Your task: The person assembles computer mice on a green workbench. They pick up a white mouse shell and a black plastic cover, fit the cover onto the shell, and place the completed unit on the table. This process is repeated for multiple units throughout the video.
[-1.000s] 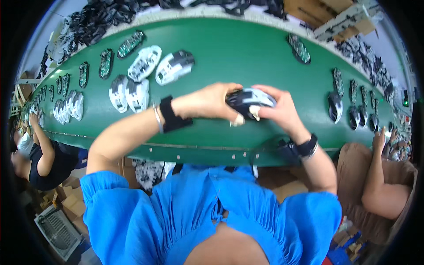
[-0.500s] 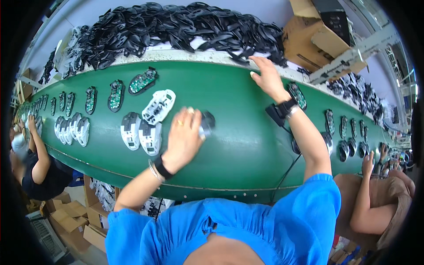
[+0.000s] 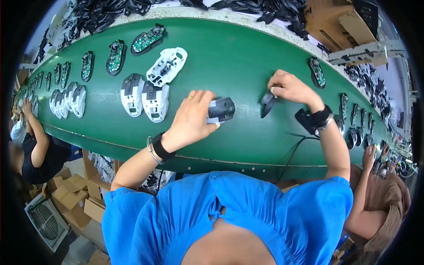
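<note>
My left hand is closed around a grey and black mouse shell, held over the green belt. To the right, my right hand pinches a dark curved plastic piece that hangs down from its fingers. A gap separates the piece from the shell. Left of my left hand lie two white and black mouse shells side by side, with another white shell resting inside up at their far end.
Mouse bases with green circuit boards line the belt's far side; another base lies right. Black plastic pieces are heaped behind, beside a cardboard box. Co-workers sit at left and right. A cable hangs near my right wrist.
My right hand has come back from beside the heap and now holds a dark plastic piece. My left hand has shifted right with the mouse shell. The head view has tilted down.
</note>
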A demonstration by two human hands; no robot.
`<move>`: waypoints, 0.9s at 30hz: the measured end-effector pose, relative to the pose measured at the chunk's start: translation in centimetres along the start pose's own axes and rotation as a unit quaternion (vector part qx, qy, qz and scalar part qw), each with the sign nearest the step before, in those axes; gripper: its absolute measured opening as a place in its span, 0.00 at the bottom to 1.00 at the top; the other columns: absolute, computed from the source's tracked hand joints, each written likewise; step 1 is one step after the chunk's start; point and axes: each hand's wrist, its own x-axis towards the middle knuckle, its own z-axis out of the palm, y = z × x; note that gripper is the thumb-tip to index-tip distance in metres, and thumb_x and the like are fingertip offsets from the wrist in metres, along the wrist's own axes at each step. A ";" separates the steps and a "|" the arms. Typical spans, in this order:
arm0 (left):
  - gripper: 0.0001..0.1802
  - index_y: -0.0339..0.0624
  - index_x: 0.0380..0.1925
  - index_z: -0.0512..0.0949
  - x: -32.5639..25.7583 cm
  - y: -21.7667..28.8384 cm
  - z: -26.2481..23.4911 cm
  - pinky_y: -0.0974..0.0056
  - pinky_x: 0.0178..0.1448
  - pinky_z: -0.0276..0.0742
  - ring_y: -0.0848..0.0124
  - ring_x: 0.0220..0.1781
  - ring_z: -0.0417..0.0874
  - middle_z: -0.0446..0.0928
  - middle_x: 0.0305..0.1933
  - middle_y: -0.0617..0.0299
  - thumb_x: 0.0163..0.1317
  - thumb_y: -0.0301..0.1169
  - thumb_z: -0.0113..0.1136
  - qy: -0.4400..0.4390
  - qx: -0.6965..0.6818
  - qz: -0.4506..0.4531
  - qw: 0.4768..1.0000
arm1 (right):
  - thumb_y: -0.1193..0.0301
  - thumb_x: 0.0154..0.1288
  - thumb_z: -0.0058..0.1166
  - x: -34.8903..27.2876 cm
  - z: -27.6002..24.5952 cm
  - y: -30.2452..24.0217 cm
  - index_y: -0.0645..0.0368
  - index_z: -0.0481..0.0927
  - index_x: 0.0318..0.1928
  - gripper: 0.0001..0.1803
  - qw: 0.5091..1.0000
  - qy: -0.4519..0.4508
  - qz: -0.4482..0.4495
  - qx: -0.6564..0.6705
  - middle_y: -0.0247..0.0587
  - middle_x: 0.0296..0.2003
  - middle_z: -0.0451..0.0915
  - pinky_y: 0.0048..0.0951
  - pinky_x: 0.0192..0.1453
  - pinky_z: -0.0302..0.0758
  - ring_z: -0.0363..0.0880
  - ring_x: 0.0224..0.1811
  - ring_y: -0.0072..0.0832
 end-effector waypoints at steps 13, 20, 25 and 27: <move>0.22 0.36 0.56 0.73 -1.3 0.2 0.3 0.71 0.44 0.75 0.77 0.41 0.79 0.79 0.43 0.64 0.72 0.42 0.51 0.061 -0.604 -0.192 0.771 | 0.74 0.60 0.61 -3.0 5.8 -7.2 0.62 0.79 0.39 0.08 0.769 0.229 0.136 0.582 0.34 0.30 0.82 0.19 0.33 0.75 0.79 0.28 0.17; 0.26 0.37 0.57 0.73 -1.0 3.3 0.3 0.70 0.44 0.79 0.77 0.43 0.81 0.80 0.47 0.61 0.73 0.47 0.46 0.098 -0.647 -0.130 0.745 | 0.82 0.55 0.65 -2.2 4.8 -15.8 0.62 0.78 0.43 0.14 0.734 0.191 -0.058 0.649 0.33 0.33 0.81 0.20 0.39 0.77 0.79 0.33 0.18; 0.26 0.37 0.57 0.73 -1.3 3.9 -0.1 0.72 0.41 0.78 0.79 0.41 0.81 0.80 0.46 0.62 0.74 0.48 0.45 0.098 -0.660 -0.131 0.733 | 0.82 0.54 0.65 -2.0 4.9 -16.3 0.64 0.78 0.43 0.15 0.773 0.225 -0.070 0.589 0.35 0.33 0.81 0.19 0.40 0.78 0.81 0.35 0.18; 0.26 0.38 0.57 0.73 -1.3 4.0 -0.1 0.72 0.40 0.77 0.80 0.41 0.81 0.80 0.45 0.63 0.74 0.49 0.45 0.103 -0.658 -0.136 0.733 | 0.81 0.54 0.66 -1.9 4.8 -16.7 0.65 0.78 0.43 0.16 0.796 0.239 -0.063 0.553 0.36 0.34 0.81 0.20 0.40 0.79 0.81 0.34 0.18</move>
